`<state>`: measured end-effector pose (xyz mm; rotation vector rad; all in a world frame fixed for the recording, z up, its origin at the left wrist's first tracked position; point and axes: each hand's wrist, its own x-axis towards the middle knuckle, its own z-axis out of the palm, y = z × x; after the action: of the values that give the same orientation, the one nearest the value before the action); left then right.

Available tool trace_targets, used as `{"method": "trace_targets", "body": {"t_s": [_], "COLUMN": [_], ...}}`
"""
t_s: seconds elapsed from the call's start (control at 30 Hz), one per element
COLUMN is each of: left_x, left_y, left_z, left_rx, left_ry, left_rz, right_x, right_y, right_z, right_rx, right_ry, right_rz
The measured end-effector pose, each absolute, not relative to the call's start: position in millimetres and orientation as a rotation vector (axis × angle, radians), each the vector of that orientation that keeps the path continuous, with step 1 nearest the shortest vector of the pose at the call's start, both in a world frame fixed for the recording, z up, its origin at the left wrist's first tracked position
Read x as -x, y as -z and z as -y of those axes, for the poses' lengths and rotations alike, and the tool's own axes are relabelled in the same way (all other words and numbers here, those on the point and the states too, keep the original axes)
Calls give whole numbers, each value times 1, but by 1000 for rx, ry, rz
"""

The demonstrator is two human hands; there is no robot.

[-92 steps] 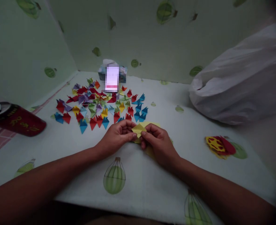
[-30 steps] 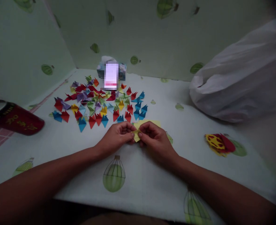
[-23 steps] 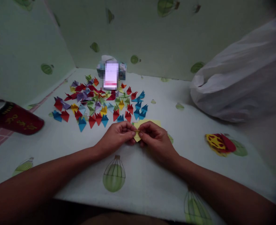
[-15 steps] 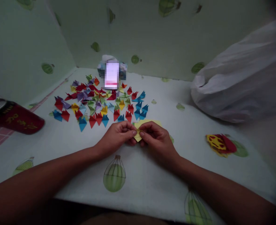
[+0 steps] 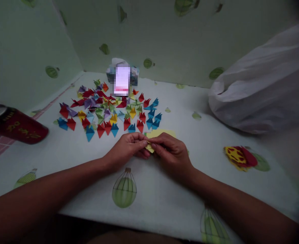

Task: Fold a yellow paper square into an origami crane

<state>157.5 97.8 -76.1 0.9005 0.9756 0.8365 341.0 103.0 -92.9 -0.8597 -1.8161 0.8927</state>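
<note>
Head view is showing two hands meeting over one small yellow paper (image 5: pixel 149 147): the left hand (image 5: pixel 129 148) and the right hand (image 5: pixel 170 153) are both pinching it closed between fingertips, just above the cloth (image 5: pixel 164 196). One flat yellow sheet (image 5: pixel 162 133) is lying just behind them. Dozens of folded, pointed paper pieces (image 5: pixel 108 112), too many to count, are spreading beyond in red, blue, yellow, purple and green. One glossy red can (image 5: pixel 14 124) is lying at left; one crinkled white plastic bag (image 5: pixel 261 91) is sitting at right.
</note>
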Motion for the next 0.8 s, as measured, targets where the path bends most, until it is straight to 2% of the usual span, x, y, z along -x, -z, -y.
{"method": "trace_targets", "body": {"t_s": [0.37, 0.6, 0.8], "left_x": [-157, -157, -158], "left_y": [76, 75, 73], "left_z": [-98, -100, -101], "left_rx": [-924, -935, -992], "left_ry": [-830, -848, -857], "left_rz": [-948, -1010, -1039], "right_x": [-340, -339, -340], "right_y": [87, 91, 96], "right_z": [-100, -101, -105], "right_rx": [901, 969, 950], "right_ry": [-864, -1422, -1556], "right_rz": [1826, 1419, 1299]}}
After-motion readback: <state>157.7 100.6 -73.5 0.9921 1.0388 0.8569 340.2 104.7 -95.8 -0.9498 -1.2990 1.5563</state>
